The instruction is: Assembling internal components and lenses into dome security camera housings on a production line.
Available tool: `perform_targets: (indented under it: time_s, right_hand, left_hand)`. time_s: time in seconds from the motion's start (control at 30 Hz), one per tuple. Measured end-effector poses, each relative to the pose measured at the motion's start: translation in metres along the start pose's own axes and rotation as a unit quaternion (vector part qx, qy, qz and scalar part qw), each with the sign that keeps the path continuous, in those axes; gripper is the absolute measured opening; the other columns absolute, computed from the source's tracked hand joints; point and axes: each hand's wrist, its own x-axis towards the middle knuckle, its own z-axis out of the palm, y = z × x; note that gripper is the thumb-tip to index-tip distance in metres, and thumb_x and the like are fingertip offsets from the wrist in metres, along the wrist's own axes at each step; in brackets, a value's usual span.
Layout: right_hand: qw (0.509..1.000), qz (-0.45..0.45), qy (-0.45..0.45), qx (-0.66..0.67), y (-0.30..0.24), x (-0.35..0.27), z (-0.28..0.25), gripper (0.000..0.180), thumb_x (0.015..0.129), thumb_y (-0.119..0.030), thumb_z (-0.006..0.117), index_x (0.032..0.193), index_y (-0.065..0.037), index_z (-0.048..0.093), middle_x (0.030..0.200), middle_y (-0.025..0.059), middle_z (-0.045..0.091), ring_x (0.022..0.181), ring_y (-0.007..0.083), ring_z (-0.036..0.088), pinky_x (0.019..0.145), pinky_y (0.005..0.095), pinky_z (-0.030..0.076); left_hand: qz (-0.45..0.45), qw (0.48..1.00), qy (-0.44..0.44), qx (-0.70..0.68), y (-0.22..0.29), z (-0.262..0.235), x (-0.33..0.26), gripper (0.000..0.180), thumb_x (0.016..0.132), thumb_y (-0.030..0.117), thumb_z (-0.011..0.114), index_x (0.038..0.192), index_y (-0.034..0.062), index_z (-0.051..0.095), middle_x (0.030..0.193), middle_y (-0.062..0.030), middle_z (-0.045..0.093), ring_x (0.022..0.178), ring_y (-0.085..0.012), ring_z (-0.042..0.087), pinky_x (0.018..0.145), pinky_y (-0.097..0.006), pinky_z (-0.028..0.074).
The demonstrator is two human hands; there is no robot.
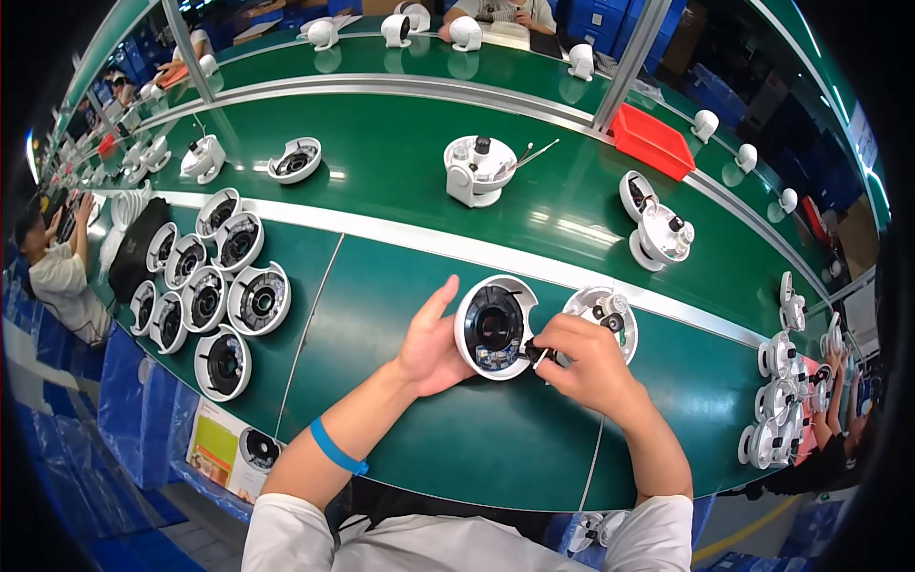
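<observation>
My left hand (429, 345) supports a round white camera housing (468, 303) from its left side, thumb raised along the rim. The housing's open back faces me, showing a black ring and a small circuit board. At the notch in its right rim, my right hand (586, 360) pinches a small black part (536, 353) with a thin white piece beside it. I cannot make out exactly what that part is. Partly hidden behind the right hand, a white camera body (627, 329) with exposed inner parts sits on the green table (400, 448).
Several white housings (259, 299) with black interiors are grouped on the left. Camera bodies (481, 172) stand on the green conveyor (381, 191) beyond the pale rail. A red tray (653, 141) is at the far right. More bodies (777, 400) line the table's right end. Other people sit nearby.
</observation>
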Motion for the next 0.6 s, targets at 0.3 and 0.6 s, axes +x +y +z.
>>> perform_targets:
  time_s: [0.3, 0.6]
  right_hand:
    - [0.998, -0.058, -0.008, -0.029, 0.004, 0.031, 0.049, 0.022, 0.073, -0.007, 0.078, 0.095, -0.005, 0.075, 0.091, 0.0071, 0.068, 0.087, 0.0283, 0.069, 0.072, 0.0403, 0.057]
    - [0.996, -0.064, -0.015, -0.068, 0.009, 0.046, 0.074, 0.023, 0.071, -0.007, 0.079, 0.094, -0.005, 0.075, 0.089, 0.0046, 0.067, 0.08, 0.0247, 0.066, 0.065, 0.0382, 0.056]
  left_hand:
    - [0.046, 0.994, -0.022, 0.1, 0.002, -0.06, 0.0, 0.078, 0.103, 0.063, 0.054, 0.158, 0.0101, 0.036, 0.143, -0.0058, 0.056, 0.133, -0.0187, 0.055, 0.108, -0.042, 0.05]
    - [0.119, 0.985, -0.028, 0.124, 0.005, -0.064, 0.008, 0.09, 0.101, 0.055, 0.065, 0.165, 0.0088, 0.023, 0.154, -0.0106, 0.044, 0.142, -0.0215, 0.044, 0.116, -0.038, 0.04]
